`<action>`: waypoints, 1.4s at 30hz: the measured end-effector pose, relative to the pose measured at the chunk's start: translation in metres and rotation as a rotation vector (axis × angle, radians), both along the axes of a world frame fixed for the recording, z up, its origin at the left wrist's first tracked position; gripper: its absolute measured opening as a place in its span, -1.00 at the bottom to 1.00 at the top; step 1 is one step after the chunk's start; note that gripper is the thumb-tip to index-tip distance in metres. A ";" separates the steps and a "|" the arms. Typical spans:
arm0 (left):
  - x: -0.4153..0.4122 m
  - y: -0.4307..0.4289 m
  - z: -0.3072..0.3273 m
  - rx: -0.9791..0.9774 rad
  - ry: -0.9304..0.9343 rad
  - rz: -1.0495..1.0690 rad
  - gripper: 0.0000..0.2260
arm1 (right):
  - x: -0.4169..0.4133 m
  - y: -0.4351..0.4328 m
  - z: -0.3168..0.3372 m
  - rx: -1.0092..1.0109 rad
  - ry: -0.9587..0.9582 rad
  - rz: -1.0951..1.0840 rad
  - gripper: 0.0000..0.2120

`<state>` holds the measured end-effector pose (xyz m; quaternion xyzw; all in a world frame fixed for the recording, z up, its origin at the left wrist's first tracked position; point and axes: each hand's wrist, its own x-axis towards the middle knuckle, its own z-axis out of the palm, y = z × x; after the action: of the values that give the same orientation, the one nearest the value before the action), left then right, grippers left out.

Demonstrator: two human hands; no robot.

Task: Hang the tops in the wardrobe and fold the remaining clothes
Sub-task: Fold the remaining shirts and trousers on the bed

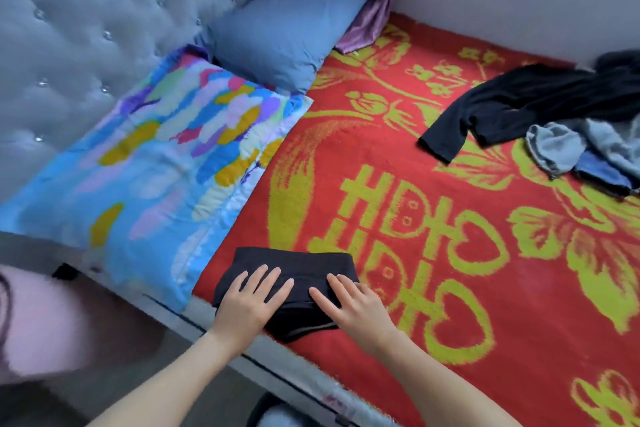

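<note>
Both hands lay flat, fingers straight: left hand [250,302], right hand [354,305], side by side pressing small folded black cloth garment [294,267] beneath palms. Unfolded dark and grey clothes pile [540,118] far beyond right hand. Best smooth outward, squaring edges.
</note>
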<state>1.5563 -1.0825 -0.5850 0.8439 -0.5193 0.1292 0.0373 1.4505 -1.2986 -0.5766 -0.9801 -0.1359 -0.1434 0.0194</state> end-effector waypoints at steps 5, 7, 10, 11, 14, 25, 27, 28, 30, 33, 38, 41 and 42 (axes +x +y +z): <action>-0.074 0.076 0.079 0.070 -0.067 0.392 -0.57 | 0.017 0.054 0.082 -0.158 0.005 0.413 -0.15; -0.108 0.105 0.110 0.050 -0.102 0.515 -0.58 | 0.011 0.085 0.117 -0.186 -0.079 0.513 -0.18; -0.150 0.142 0.148 -0.013 -0.204 0.649 -0.62 | 0.004 0.126 0.152 -0.150 -0.245 0.652 -0.51; -0.164 0.154 0.159 -0.024 -0.233 0.699 -0.62 | 0.000 0.141 0.163 -0.143 -0.287 0.695 -0.53; -0.213 0.200 0.187 -0.066 -0.269 0.851 -0.62 | -0.016 0.196 0.196 -0.133 -0.389 0.836 -0.53; -0.383 0.388 0.203 -0.005 -0.315 1.173 -0.50 | -0.120 0.425 0.212 -0.071 -0.514 1.214 -0.43; -0.411 0.430 0.201 -0.029 -0.327 1.210 -0.46 | -0.144 0.473 0.213 -0.042 -0.523 1.237 -0.66; -0.427 0.455 0.200 -0.050 -0.320 1.234 -0.47 | -0.156 0.502 0.213 -0.041 -0.528 1.271 -0.63; -0.456 0.495 0.197 -0.096 -0.302 1.288 -0.53 | -0.180 0.553 0.223 -0.054 -0.535 1.297 -0.58; -0.492 0.545 0.187 -0.170 -0.287 1.328 -0.59 | -0.209 0.616 0.231 -0.099 -0.534 1.370 -0.56; -0.517 0.591 0.165 -0.245 -0.264 1.335 -0.56 | -0.229 0.668 0.219 -0.134 -0.480 1.431 -0.55; -0.515 0.606 0.149 -0.253 -0.183 1.327 -0.58 | -0.228 0.682 0.199 -0.146 -0.417 1.425 -0.56; -0.511 0.610 0.142 -0.251 -0.170 1.320 -0.60 | -0.227 0.683 0.193 -0.156 -0.392 1.412 -0.55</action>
<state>1.0453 -0.4723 -0.4434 0.9604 0.1229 0.2500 0.0075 1.2237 -0.6152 -0.3837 -0.6140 -0.7454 -0.2592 0.0128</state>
